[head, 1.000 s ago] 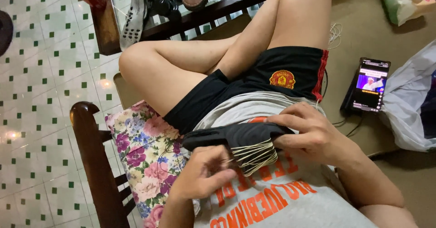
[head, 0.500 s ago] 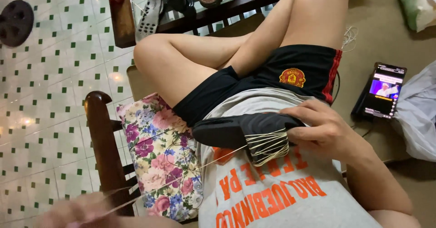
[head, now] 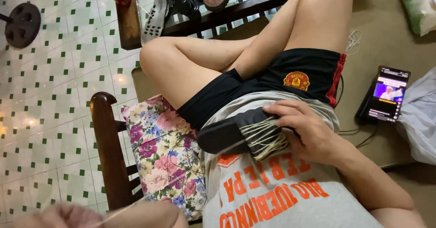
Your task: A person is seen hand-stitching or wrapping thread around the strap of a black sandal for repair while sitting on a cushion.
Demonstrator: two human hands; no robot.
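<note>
Slipper (head: 227, 135), dark and wound with pale string (head: 268, 137), rests on the lap, clamped by the right hand (head: 304, 130). Left hand (head: 63, 216), blurred at bottom left, pinches the string's end. A lit phone (head: 386, 94) lies right.

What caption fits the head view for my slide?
Right hand holds a dark flat block wound with pale string against the lap; left hand draws one strand out sideways.
</note>
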